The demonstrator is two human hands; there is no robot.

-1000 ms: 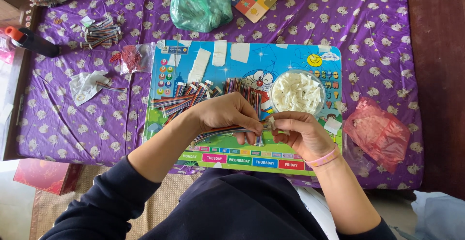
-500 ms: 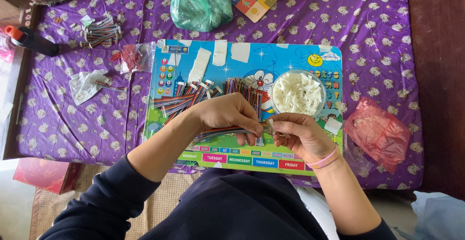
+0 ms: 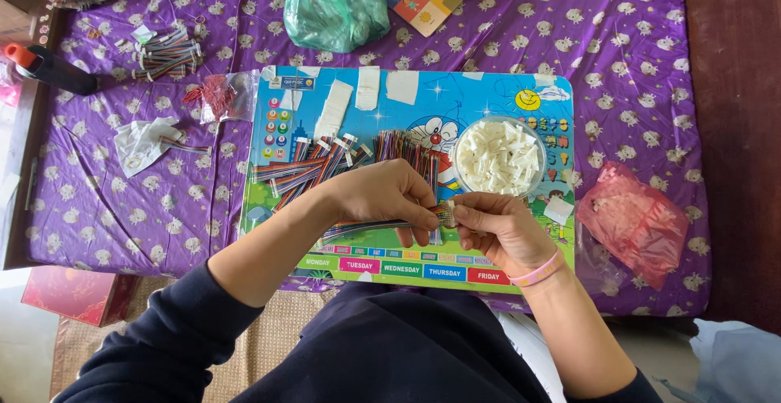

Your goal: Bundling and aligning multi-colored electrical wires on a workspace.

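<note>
Pinching a flat multicoloured ribbon cable (image 3: 370, 227) over the colourful play mat (image 3: 423, 98), the left hand (image 3: 389, 196) has fingers closed; right hand (image 3: 498, 226) grips its end (bowl of white connectors (image 3: 499, 157) just beyond).

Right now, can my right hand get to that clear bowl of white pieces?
Probably yes. The bowl of white pieces sits open-topped just beyond the right hand, with nothing between them, though its fingers are pinching the multicoloured ribbon cable end together with the left hand.
</note>
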